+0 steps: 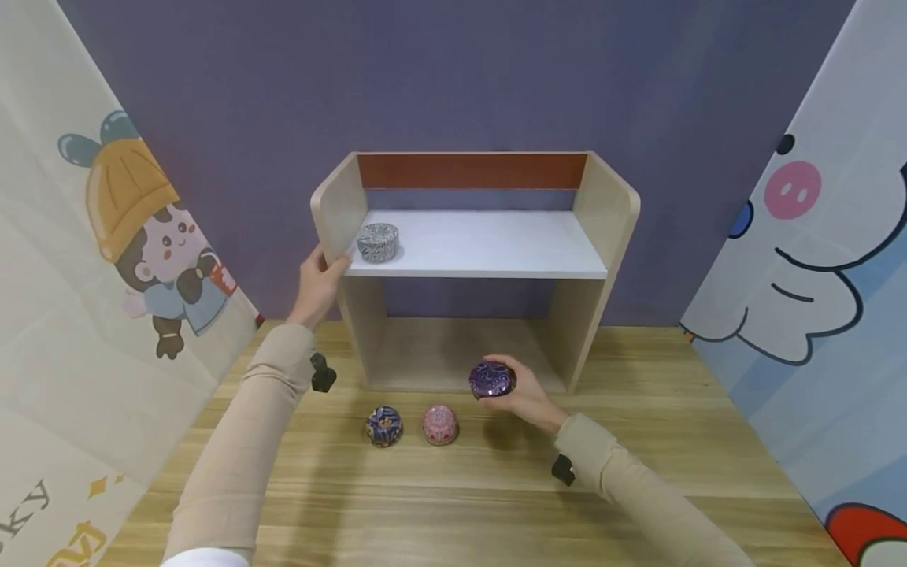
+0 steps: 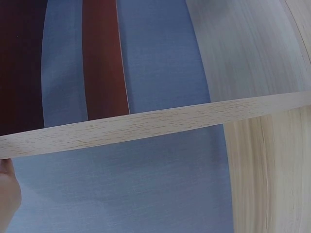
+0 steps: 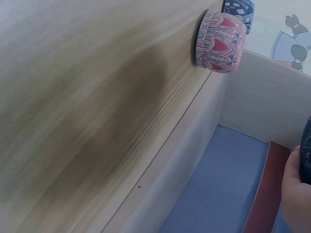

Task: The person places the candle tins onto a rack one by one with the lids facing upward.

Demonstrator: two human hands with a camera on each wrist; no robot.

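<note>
Purple and patterned, a round tin (image 1: 490, 379) is clamped in the right hand's (image 1: 523, 395) fingers; left-hand (image 1: 316, 290) fingers grip the shelf unit's (image 1: 340, 203) side near a grey tin (image 1: 379, 242).

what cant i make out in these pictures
Purple tin: mostly cut off by the right wrist view's right edge; head view, the right hand covers part.
Left hand: mostly cut off by the left wrist view's left edge.
Blue tin: right wrist view, partly behind the pink tin and cut by the top edge.
Grey tin: head view, its own body hides the back.
</note>
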